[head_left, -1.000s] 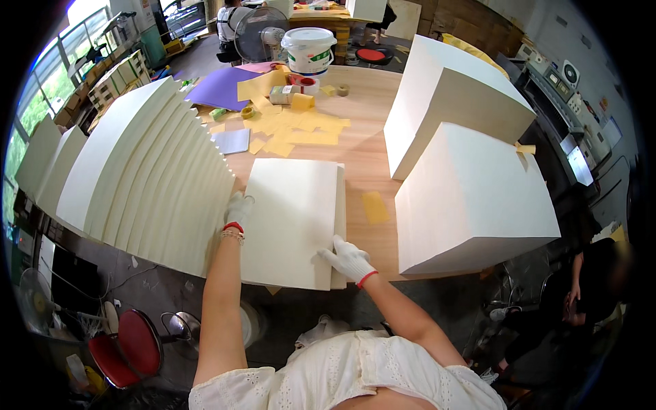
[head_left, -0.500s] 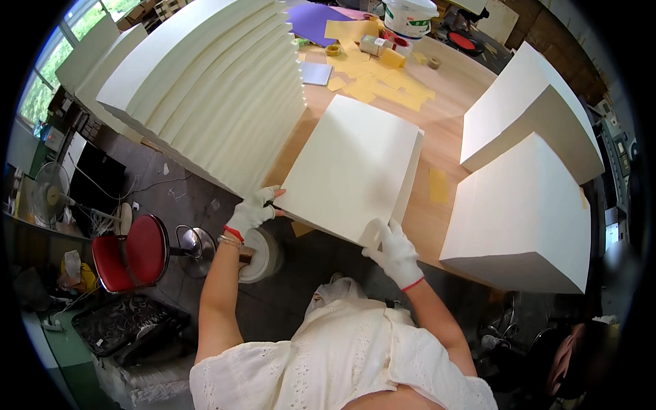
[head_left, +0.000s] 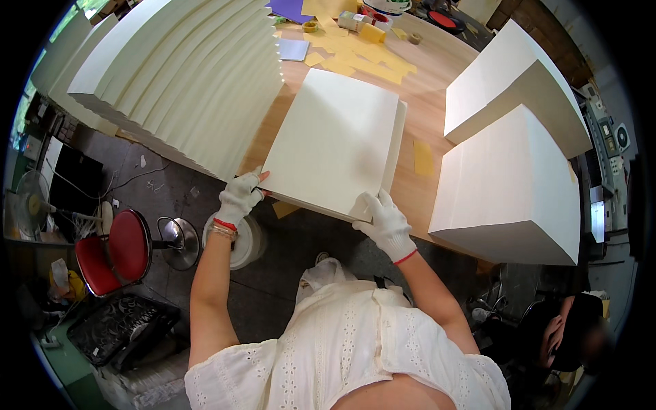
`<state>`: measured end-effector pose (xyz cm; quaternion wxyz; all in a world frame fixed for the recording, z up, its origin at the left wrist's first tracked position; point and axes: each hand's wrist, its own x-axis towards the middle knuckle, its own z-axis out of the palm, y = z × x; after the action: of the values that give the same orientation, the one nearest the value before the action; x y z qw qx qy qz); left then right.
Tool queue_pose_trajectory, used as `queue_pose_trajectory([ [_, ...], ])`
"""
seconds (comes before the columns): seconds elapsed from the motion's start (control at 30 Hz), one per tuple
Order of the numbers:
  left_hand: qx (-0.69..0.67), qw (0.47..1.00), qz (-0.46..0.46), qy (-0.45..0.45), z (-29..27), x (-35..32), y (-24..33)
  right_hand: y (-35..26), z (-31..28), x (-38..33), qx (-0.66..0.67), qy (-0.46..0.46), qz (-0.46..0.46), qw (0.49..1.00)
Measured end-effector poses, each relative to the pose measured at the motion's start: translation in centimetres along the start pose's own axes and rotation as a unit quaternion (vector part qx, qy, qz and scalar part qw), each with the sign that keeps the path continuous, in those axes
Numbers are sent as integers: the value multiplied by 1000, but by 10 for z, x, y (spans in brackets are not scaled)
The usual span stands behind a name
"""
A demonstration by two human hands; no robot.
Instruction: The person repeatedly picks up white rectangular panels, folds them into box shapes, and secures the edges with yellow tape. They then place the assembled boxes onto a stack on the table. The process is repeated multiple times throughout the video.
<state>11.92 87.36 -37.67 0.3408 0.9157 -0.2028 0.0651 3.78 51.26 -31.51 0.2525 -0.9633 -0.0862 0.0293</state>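
A low stack of white paper sheets lies on the wooden table's near side, its upper part offset from the layer below. My left hand, in a white glove with a red cuff and bare fingertips, grips the near left corner, thumb and fingers closed about the edge. At the near right corner my right hand, gloved the same way, closes its fingers around the edge. How many sheets each hand holds is hidden.
Left of the stack rises a tall pile of white paper in staggered layers. Two white paper blocks stand on the right. Yellow slips and tape rolls lie at the back. A red chair, a white bucket and another person are nearby.
The whole view has shifted, so table and stack appear higher and further left. My right hand's fingers have come down onto the corner; my left hand stays at its corner.
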Motion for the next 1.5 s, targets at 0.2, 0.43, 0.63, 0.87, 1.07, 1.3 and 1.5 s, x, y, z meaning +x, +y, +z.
queue_pose_trajectory([
  [0.2,58,998,-1,-19,-4,3,8,0,8,-4,-22,33,-1,999],
  [0.43,42,998,-30,-36,-3,6,6,4,13,-8,-12,69,-33,997],
  [0.63,11,996,-74,-58,-4,7,8,4,16,-7,-7,64,-31,997],
  [0.87,5,993,-83,-79,-11,9,15,2,19,-12,9,72,-28,997],
  [1.07,40,997,35,-62,9,2,-24,15,22,-15,36,86,-30,995],
  [1.3,84,986,-133,-58,-6,14,22,61,-34,-74,181,-58,-8,982],
  [1.5,-155,986,-30,53,0,85,202,161,-139,-198,251,-3,-6,968],
])
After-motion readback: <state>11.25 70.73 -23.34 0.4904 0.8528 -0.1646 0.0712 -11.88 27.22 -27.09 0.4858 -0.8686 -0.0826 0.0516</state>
